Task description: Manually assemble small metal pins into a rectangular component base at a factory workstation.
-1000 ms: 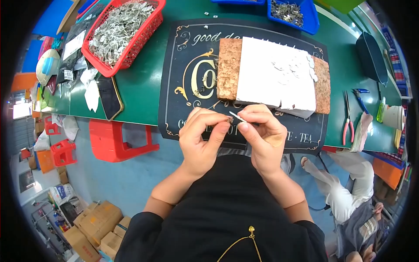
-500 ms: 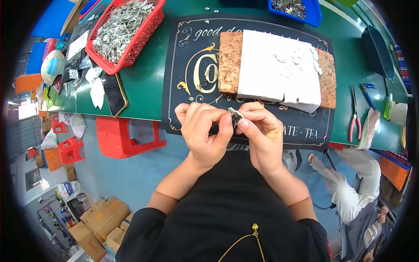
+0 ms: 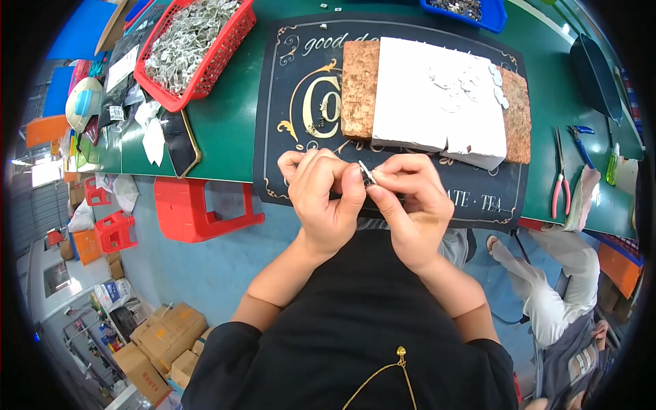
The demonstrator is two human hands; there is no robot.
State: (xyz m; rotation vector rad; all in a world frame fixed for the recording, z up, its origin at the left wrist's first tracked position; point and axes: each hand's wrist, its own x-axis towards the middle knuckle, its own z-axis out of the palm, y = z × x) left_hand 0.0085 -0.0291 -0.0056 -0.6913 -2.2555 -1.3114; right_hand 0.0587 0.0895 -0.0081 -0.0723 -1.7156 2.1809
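Observation:
A small silvery metal piece (image 3: 366, 172) is pinched between the fingertips of both hands, just off the table's near edge. My left hand (image 3: 320, 190) is closed on its left side, thumb against curled fingers. From the right, thumb and forefinger of my right hand (image 3: 408, 199) grip the same piece. Fingers cover much of it, so its exact kind cannot be made out. Beyond my hands, a white block (image 3: 413, 89) lies across reddish bricks (image 3: 359, 92), with several small flat pale pieces (image 3: 459, 85) on its top.
A red basket (image 3: 222, 65) heaped with small silvery parts stands at the back left, near a phone (image 3: 180, 143). To the right lie red-handled pliers (image 3: 559, 181) and blue-handled cutters (image 3: 582, 147). A blue tray (image 3: 488, 24) sits behind; another person (image 3: 557, 294) is at lower right.
Both hands still hold the small metal piece, which has turned and now shows a thinner edge. My right fingers have shifted slightly on it.

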